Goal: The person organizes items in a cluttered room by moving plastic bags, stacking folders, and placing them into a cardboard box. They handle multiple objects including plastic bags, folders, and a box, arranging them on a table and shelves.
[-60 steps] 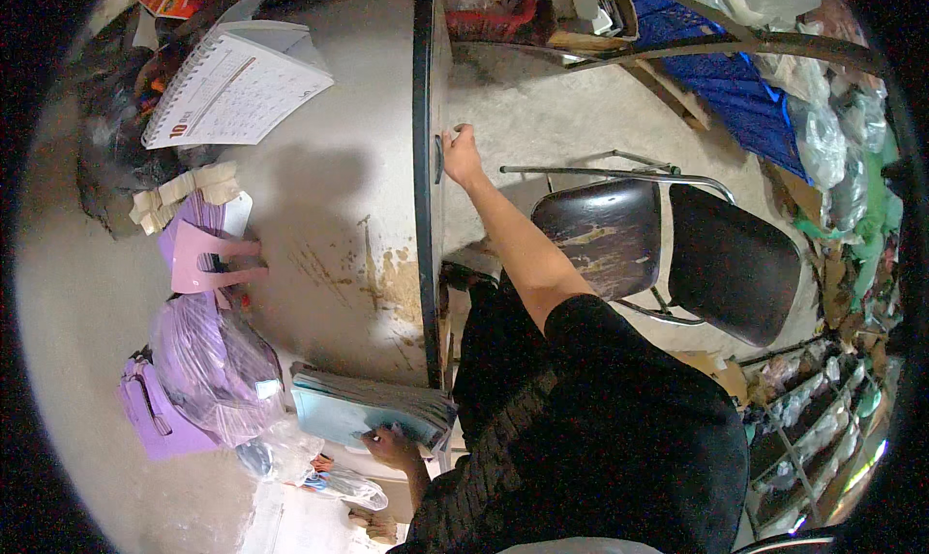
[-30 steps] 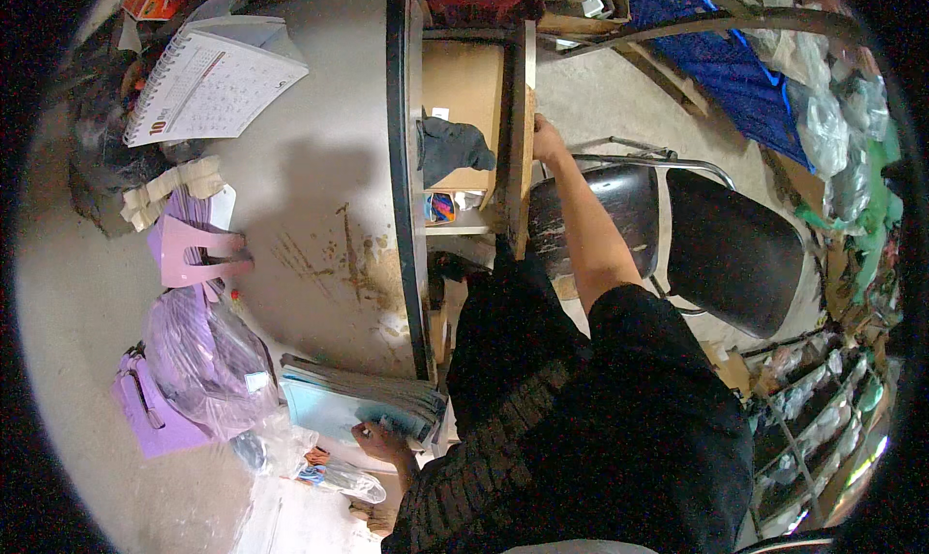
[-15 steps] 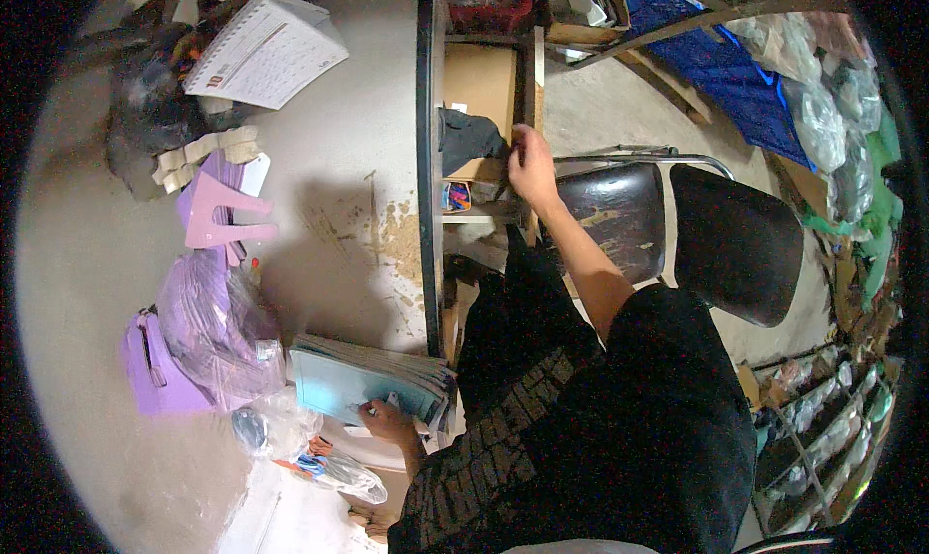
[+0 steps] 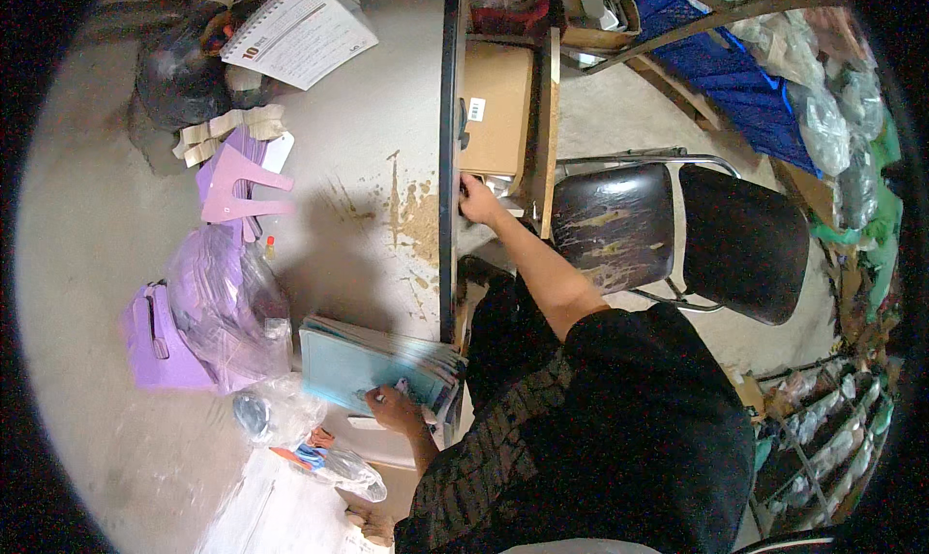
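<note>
My left hand [image 4: 395, 411] lies on the light-blue cover of a stack of thin booklets [image 4: 353, 365] at the near edge of the table. Its fingers are curled in; whatever they might hold is too small to make out. Over an open drawer [image 4: 550, 133] under the tabletop, my right hand [image 4: 480, 202] reaches in at the table's dark edge. Its fingertips are hidden against that edge, so I cannot see a hold. A brown cardboard folder [image 4: 495, 109] with a white label lies in the drawer beside the hand. A bit of something black [image 4: 464, 125] shows at the folder's edge.
On the table [image 4: 339, 167] are a spiral desk calendar [image 4: 302, 33], purple and pink cut pieces [image 4: 237, 186], a plastic-wrapped purple bundle [image 4: 227, 307], a purple bag [image 4: 160, 336] and clear bags [image 4: 276, 417]. A worn black chair [image 4: 614, 225] stands to the right.
My right hand has moved left, from the drawer's front to the table's edge. The black cloth that lay over the folder is now mostly out of sight. My left hand stays on the booklets.
</note>
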The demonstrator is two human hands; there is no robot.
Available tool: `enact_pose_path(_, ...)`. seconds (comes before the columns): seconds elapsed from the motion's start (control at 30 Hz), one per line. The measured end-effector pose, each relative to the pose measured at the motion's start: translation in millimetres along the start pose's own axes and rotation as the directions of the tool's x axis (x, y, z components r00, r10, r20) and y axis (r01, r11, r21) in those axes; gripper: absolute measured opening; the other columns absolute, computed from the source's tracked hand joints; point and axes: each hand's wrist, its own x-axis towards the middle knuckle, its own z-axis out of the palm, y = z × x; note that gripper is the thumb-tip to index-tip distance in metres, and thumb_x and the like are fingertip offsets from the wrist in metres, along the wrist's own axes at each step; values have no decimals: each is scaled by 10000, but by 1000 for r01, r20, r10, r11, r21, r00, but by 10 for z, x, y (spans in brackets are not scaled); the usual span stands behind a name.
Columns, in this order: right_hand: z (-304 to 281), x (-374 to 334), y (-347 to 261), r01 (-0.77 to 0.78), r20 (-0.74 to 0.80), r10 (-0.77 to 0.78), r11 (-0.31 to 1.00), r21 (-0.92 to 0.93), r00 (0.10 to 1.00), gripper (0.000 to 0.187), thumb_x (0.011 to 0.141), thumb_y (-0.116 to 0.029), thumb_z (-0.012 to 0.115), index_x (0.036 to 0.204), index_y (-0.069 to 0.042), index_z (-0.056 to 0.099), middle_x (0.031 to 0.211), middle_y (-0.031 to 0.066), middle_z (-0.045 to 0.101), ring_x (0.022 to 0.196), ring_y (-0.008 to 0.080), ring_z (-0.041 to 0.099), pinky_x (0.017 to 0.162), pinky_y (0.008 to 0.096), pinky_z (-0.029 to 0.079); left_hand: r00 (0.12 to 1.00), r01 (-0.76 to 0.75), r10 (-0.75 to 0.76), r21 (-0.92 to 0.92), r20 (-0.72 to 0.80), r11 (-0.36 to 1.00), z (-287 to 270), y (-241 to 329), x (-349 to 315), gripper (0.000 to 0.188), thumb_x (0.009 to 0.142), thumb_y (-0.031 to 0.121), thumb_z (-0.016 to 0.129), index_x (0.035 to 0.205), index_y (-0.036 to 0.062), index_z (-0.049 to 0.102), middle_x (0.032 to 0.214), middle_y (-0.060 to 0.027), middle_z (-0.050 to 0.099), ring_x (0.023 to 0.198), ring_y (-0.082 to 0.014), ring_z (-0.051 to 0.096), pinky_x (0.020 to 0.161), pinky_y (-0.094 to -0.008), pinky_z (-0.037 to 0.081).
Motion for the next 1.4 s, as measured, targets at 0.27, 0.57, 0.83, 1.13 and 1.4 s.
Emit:
enact_pose_path(0.27, -704, -95, -20, -233, -59, 240, 966, 114, 969, 443, 954, -179, 585, 1383, -77, 544, 1247, 193, 661, 1165, 322, 636, 998, 412, 494, 999, -34, 34, 28, 5, 999, 57, -109, -19, 347, 891, 304, 524, 963, -20, 624, 912, -275, 665, 804, -492, 621, 737, -573, 453)
enact_pose_path(0.57, -409, 433, -343, -396, 188, 386, 582, 711, 903, 702, 1033, -556, 267, 1488, -55, 454, 1492, 194, 497, 1381, 347, 454, 1152, 430, 311, 998, -52, 50, 82, 29, 995, 29, -80, 5, 327, 900, 294, 517, 965, -9, 620, 928, -273, 664, 833, -486, 624, 739, -568, 452)
enact_pose_path(0.83, -525, 418, 70, -246, -249, 422, 816, 523, 872, 374, 995, -284, 545, 1295, -67, 587, 1136, 149, 697, 913, 235, 661, 802, 323, 517, 989, 145, -145, -74, 11, 987, -80, 143, -28, 311, 910, 264, 526, 959, -28, 625, 964, -279, 652, 854, -483, 620, 753, -572, 449)
enact_pose_path(1.13, -771, 443, 583, -488, -230, 600, 776, 401, 766, 910, 861, -510, 738, 1412, 133, 406, 1378, 267, 556, 1284, 352, 548, 1055, 412, 441, 996, 84, -84, 9, -10, 996, 55, -38, -25, 292, 914, 272, 541, 920, -10, 616, 962, -271, 651, 814, -428, 620, 682, -535, 459)
enact_pose_path(1.4, -879, 466, 182, -315, -139, 542, 656, 686, 829, 809, 732, -390, 906, 1218, 122, 510, 1158, 205, 652, 1005, 245, 654, 821, 346, 545, 982, 166, -179, -185, -55, 969, 10, 98, -61, 425, 910, 345, 527, 962, -71, 599, 854, -247, 622, 738, -387, 570, 724, -498, 469)
